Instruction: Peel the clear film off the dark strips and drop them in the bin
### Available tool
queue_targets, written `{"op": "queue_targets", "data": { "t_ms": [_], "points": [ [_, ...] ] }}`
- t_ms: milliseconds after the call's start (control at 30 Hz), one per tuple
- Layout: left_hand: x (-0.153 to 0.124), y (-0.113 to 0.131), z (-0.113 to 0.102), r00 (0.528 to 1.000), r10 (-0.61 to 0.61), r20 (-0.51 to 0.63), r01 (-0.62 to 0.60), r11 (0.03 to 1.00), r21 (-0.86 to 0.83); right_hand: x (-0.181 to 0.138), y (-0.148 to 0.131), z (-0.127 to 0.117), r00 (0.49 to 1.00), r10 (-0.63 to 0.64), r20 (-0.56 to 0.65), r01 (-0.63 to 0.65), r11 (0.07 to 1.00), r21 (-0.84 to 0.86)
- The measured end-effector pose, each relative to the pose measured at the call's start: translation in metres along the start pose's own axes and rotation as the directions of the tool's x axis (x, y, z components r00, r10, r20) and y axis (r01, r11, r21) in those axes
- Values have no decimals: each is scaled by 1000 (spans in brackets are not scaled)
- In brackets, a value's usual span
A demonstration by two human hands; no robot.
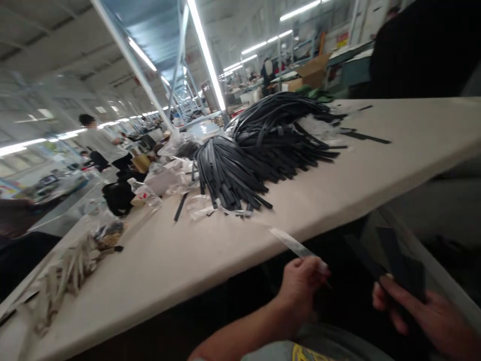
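My left hand (302,281) is closed below the table's front edge, pinching a thin clear plastic strip (291,243) that rises up and to the left over the edge. My right hand (424,311) is at the lower right, fingers wrapped around a folded black strap (400,263) that sticks up from the hand. A big heap of black straps (263,150) lies on the cream table (188,250), well beyond both hands.
Crumpled clear wrappers (203,205) and one loose black strap (180,206) lie left of the heap. A pile of pale strips (67,271) sits at the left end. A person in dark clothes (421,50) stands behind the table; another person (101,143) stands far left.
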State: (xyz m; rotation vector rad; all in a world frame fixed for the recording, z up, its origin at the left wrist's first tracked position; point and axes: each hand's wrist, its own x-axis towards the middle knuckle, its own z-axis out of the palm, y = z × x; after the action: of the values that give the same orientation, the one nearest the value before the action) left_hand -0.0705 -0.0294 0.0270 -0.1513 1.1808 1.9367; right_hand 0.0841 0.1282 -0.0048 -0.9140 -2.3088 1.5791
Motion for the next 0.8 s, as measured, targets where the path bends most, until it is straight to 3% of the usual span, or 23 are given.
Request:
{"op": "queue_targets", "data": {
  "t_ms": [100,200,367,633,800],
  "points": [
    [7,5,-5,998,-52,-47,47,993,-107,-31,-35,19,991,101,83,-107,992,63],
    [6,4,-11,996,-82,-41,76,987,-142,-42,-48,34,988,51,148,-65,994,92],
    [2,2,-19,992,-125,34,129,980,-149,-44,-41,42,981,-27,191,3,992,125],
    [2,7,-16,994,-106,-5,102,975,-199,-50,-36,51,986,-92,141,96,995,-25],
    [2,9,-20,987,-150,51,158,961,-226,-51,-38,54,991,-74,112,75,997,-9]
  ]
}}
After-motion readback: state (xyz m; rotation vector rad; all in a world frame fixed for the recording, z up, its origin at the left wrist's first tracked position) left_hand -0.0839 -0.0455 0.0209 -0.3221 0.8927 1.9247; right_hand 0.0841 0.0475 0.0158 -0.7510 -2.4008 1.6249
